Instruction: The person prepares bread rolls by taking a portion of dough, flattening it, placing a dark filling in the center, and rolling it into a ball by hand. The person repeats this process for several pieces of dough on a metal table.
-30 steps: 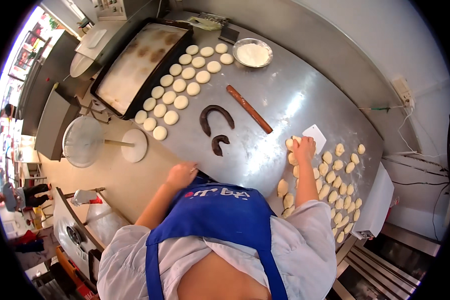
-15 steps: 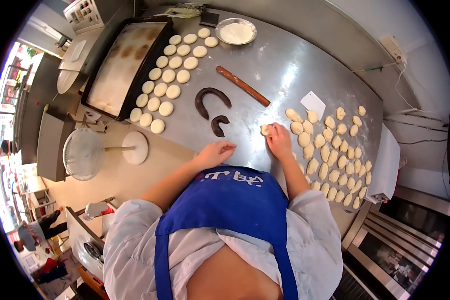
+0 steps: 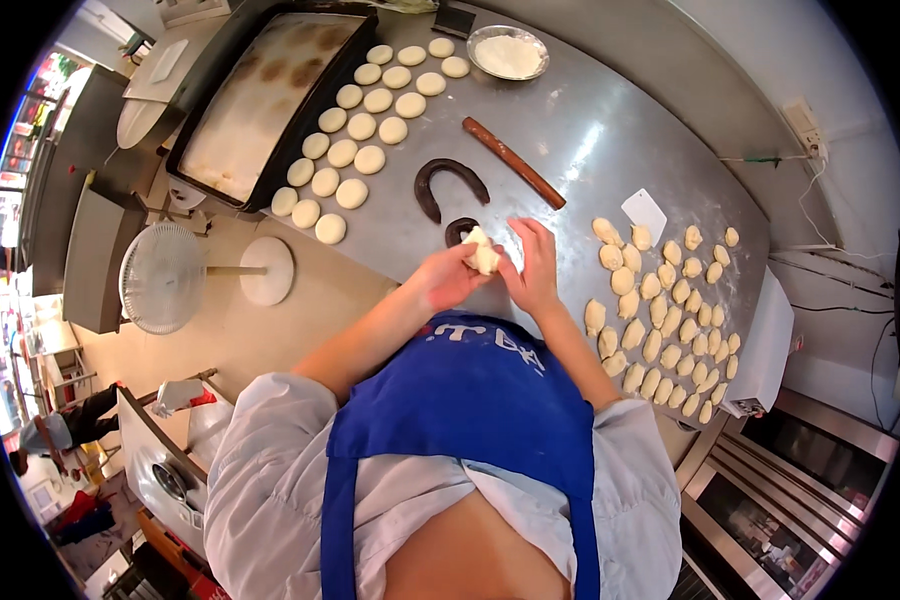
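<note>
Both the left hand [image 3: 448, 277] and the right hand [image 3: 533, 268] sit over bare steel desk [image 3: 610, 140]. Just beyond them lie the dark filling curl [image 3: 450, 178] and wooden rolling pin [image 3: 513, 162]. Rough dough pieces [image 3: 660, 300] crowd the right hand's outer side; round dough discs [image 3: 355, 130] lie beyond the left, with open steel between.

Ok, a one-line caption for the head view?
Both hands hold a dough piece above a steel table.
</note>
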The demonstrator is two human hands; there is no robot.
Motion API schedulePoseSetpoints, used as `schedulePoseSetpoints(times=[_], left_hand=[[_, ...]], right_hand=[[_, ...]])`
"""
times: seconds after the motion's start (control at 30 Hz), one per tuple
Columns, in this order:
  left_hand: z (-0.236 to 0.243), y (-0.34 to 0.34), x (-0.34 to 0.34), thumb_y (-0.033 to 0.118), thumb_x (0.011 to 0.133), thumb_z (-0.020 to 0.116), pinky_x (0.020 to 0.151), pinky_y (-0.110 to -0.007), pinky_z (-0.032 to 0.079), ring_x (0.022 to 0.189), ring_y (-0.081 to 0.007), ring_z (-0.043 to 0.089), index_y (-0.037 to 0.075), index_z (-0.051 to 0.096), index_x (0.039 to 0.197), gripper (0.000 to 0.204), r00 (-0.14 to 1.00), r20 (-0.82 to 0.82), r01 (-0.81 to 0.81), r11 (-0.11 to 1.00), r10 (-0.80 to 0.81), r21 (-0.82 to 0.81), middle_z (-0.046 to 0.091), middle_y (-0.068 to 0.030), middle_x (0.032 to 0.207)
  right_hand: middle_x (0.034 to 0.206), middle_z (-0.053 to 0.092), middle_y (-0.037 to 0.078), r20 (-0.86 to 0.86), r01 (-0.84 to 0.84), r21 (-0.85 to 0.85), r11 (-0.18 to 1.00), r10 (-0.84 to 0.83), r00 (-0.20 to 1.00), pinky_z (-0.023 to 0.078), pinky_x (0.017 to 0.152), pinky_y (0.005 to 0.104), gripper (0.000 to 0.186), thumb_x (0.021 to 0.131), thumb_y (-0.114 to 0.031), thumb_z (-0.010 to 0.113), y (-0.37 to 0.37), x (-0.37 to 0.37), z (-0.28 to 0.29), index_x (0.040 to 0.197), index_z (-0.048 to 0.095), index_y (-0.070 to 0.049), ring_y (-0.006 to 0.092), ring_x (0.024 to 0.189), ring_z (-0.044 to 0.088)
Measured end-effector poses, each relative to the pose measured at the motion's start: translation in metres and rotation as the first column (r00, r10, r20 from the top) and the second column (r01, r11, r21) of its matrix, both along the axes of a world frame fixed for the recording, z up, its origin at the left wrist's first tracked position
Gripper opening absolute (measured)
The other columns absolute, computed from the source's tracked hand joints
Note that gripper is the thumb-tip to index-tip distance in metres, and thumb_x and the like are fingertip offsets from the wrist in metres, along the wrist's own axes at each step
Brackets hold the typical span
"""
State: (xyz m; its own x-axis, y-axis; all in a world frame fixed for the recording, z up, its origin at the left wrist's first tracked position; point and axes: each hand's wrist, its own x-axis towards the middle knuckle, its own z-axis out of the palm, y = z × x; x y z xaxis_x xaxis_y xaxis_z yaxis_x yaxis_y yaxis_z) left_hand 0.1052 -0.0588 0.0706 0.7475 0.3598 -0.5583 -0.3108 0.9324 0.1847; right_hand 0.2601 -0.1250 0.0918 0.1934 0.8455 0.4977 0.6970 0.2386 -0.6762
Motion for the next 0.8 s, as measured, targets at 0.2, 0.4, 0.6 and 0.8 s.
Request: schedulePoseSetpoints(times=[0.2, 0.4, 0.6, 0.8], left_hand=[[0.023, -0.014, 0.004, 0.019, 0.100, 0.040, 0.094, -0.033, 0.046, 0.110, -0.0167, 0.055, 0.009, 0.049, 0.125, 0.028, 0.995, -0.090, -0.007, 0.948, 0.038, 0.319, 0.056, -0.0044, 0.121], [0.029, -0.018, -0.007, 0.036, 0.101, 0.043, 0.100, -0.034, 0.040, 0.116, -0.0162, 0.050, 0.007, 0.044, 0.132, 0.043, 0.987, 0.098, -0.141, 0.971, 0.124, 0.195, 0.051, -0.0045, 0.126], [0.025, -0.017, -0.024, 0.028, 0.102, 0.039, 0.095, -0.035, 0.046, 0.111, -0.0177, 0.054, 0.009, 0.048, 0.124, 0.030, 0.985, -0.019, -0.162, 0.954, 0.173, 0.253, 0.056, -0.0050, 0.119], [0.012, -0.030, -0.028, 0.021, 0.102, 0.036, 0.097, -0.036, 0.044, 0.115, -0.0206, 0.052, 0.006, 0.047, 0.126, 0.030, 0.929, -0.101, -0.332, 0.923, 0.355, 0.193, 0.054, -0.0079, 0.124]], right_hand=[[0.095, 0.066, 0.012, -0.390, -0.165, -0.080, 0.983, 0.121, 0.913, 0.046, 0.085, 0.0390, 0.022, 0.084, -0.017, 0.052, 0.025, -0.025, -0.010, 0.090, 0.066, -0.001, 0.0303, 0.096, 0.059], [0.097, 0.066, 0.016, -0.303, 0.141, 0.030, 0.990, -0.125, 0.945, 0.047, 0.086, 0.0397, 0.026, 0.088, -0.013, 0.048, 0.033, -0.063, 0.007, 0.101, 0.065, 0.002, 0.0299, 0.098, 0.060], [0.114, 0.061, 0.017, -0.629, -0.209, -0.224, 0.952, 0.022, 0.777, 0.037, 0.099, 0.0432, 0.021, 0.086, -0.013, 0.052, 0.036, -0.057, 0.011, 0.099, 0.065, -0.002, 0.0330, 0.108, 0.056], [0.101, 0.065, 0.008, 0.011, -0.200, 0.075, 0.977, 0.200, 0.980, 0.037, 0.098, 0.0435, 0.015, 0.087, -0.015, 0.054, 0.037, -0.072, -0.004, 0.089, 0.067, -0.009, 0.0284, 0.105, 0.059]])
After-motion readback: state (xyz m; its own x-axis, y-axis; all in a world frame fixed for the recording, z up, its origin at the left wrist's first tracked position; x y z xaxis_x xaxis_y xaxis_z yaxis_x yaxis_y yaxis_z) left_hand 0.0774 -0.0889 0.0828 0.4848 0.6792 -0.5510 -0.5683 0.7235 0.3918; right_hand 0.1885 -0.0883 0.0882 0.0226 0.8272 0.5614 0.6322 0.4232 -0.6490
